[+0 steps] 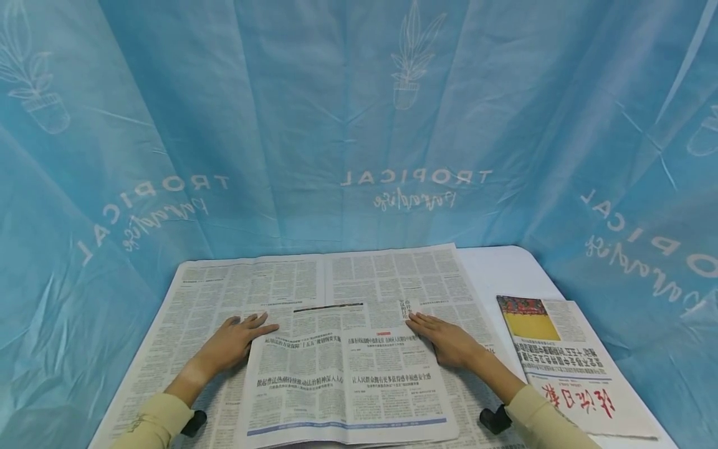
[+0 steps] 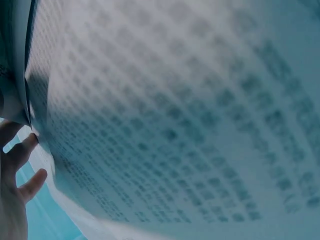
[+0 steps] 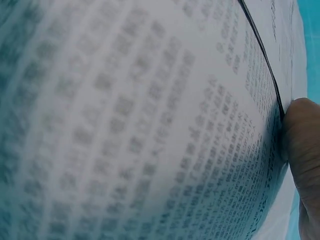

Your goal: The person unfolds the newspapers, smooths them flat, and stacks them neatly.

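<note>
A newspaper with a vertical centre crease lies in the middle of the table, its front part folded over. Larger spread newspaper sheets lie under it. My left hand rests at its upper left corner with fingers stretched out; the left wrist view shows fingertips beside a blurred printed sheet. On the opposite side, my right hand lays its extended fingers on the upper right edge. In the right wrist view the thumb touches the edge of a printed sheet.
A folded newspaper with red characters and a yellow picture lies on the right of the white table. A blue printed curtain hangs behind and along both sides.
</note>
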Demonstrator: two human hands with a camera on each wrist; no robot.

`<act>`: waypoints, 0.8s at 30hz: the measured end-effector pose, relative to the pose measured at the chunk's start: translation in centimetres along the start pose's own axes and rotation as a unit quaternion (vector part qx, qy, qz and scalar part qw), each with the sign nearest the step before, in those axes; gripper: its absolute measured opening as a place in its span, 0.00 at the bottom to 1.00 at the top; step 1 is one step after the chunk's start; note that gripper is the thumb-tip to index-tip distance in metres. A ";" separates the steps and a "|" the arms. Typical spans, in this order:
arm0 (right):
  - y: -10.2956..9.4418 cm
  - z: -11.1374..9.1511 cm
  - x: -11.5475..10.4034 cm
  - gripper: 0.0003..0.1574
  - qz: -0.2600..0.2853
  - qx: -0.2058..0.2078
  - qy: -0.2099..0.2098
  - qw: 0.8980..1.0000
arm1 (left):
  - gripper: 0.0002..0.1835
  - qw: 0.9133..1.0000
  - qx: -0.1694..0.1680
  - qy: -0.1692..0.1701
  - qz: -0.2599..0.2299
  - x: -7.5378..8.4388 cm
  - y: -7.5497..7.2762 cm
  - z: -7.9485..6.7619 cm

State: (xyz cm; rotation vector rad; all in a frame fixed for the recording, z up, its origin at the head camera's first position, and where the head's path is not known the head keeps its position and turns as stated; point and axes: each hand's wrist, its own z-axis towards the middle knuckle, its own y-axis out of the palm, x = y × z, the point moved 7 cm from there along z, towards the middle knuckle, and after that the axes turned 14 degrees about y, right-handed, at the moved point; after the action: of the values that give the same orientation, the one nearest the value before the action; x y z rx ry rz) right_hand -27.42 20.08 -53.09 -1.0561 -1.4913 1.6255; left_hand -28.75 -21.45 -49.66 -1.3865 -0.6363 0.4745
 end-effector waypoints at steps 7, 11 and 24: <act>-0.4 -0.3 -0.2 0.44 -0.028 0.050 -0.049 0.997 | 0.20 0.999 0.028 -0.009 -0.035 -0.4 0.3 -0.3; -0.6 -0.3 -0.4 0.45 -0.039 0.081 -0.073 0.993 | 0.20 0.997 0.056 -0.001 -0.049 -0.4 -0.1 -0.4; -0.2 0.3 -0.4 0.35 -0.031 0.067 -0.055 0.996 | 0.23 0.995 0.068 0.003 -0.078 -0.7 -0.5 -0.3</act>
State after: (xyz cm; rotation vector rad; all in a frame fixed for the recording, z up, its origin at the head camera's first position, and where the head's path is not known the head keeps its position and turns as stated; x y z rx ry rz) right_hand -27.51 19.65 -52.81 -0.8516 -1.4483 1.7372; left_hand -29.10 -22.19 -49.24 -1.1984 -0.6884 0.3810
